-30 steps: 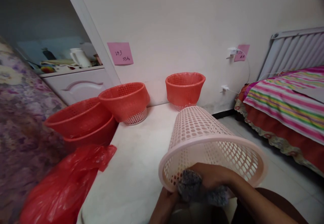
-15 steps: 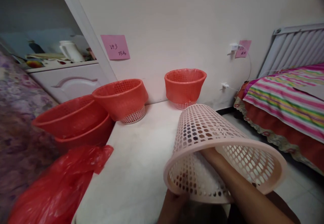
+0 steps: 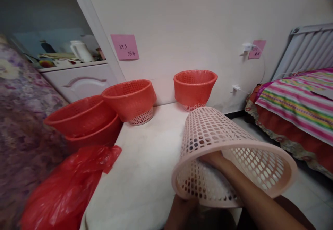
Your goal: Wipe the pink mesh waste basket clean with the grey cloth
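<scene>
A pale pink plastic basket with a holed wall lies tilted on its side, its wide mouth towards me. My left hand grips it from below, at the lower left of the rim; part of the fingers is hidden beneath. Through the mouth reaches my right hand, near the upper inside wall. Its fingers are mostly hidden behind the rim, so whether they hold anything does not show. Beyond the basket stands another one lined with a red bag, its bag edge folded down over the outside.
More red-lined baskets stand at the left of the white table. A crumpled red plastic bag hangs over its left edge. Plugs with cables are on the wall; a bed stands at right.
The view has shifted slightly left, so the surroundings sit further right. My right hand has drawn back a little towards the basket's mouth. My left hand keeps its place under the rim.
</scene>
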`<state>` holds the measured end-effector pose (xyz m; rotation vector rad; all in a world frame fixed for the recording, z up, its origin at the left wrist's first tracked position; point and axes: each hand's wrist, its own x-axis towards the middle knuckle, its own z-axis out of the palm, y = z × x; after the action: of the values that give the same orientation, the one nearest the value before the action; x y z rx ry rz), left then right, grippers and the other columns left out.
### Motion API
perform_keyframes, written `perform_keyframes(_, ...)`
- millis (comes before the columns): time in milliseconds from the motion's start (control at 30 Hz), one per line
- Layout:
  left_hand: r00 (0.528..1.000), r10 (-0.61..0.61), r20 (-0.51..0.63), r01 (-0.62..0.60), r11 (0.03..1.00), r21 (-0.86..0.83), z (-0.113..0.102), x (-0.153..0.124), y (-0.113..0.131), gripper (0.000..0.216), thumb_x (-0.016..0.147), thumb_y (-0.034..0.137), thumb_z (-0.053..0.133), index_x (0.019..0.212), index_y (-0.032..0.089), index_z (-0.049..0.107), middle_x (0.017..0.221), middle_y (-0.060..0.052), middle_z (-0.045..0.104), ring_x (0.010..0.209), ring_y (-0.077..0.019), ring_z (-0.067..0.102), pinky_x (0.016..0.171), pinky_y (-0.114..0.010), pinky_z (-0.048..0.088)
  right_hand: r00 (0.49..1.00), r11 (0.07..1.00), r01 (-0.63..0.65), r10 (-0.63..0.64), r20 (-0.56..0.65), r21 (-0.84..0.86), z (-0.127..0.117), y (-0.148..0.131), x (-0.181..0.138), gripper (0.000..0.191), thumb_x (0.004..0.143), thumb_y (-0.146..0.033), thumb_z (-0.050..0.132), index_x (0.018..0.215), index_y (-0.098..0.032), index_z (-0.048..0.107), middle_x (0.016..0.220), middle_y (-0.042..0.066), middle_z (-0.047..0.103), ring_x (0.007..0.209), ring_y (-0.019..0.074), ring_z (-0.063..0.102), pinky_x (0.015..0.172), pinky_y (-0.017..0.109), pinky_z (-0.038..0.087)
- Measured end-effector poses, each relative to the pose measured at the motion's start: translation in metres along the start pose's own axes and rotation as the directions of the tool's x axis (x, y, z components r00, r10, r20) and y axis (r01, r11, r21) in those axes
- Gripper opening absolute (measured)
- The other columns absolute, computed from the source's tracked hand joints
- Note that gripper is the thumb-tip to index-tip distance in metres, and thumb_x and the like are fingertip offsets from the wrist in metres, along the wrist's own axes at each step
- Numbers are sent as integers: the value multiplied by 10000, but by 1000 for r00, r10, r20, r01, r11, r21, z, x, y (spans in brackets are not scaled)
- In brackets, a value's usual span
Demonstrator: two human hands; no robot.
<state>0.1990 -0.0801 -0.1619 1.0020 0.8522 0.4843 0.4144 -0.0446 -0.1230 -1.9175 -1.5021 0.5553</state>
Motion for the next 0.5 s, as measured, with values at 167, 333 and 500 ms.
perform_keyframes(167, 999, 42, -27, -40, 997, 58, -2, 1, 3, 733, 552, 200, 717, 1258, 113, 540, 1100, -150, 693, 832, -259, 670, 643, -335, 545, 975, 991, 120, -106, 197, -60, -11, -26, -44, 511, 578, -119, 630, 1082, -200, 637, 1067, 121, 713, 1014, 354, 642, 859, 424, 474)
perform_keyframes(333, 999, -1, -48, 9, 987, 161, 4, 0, 6, 515, 594, 280, 773, 1048, 68, 654, 709, -81, 699, 600, -223, 626, 540, -339, 503, 816, 941, 261, -334, 472, 214, -27, -35, -71, 428, 595, -230, 713, 1020, -229, 662, 981, 33, 732, 887, 256, 677, 746, 307, 495)
perform_keyframes(500, 1000, -6, -11, 7, 993, 118, 2, -6, 10, 515, 553, 327, 815, 1000, 134, 645, 836, -76, 721, 750, -238, 660, 669, -354, 534, 729, 894, 169, -397, 558, 416, -36, -29, -65, 492, 577, -160, 699, 1066, -203, 674, 1009, -2, 729, 924, 235, 664, 778, 289, 504)
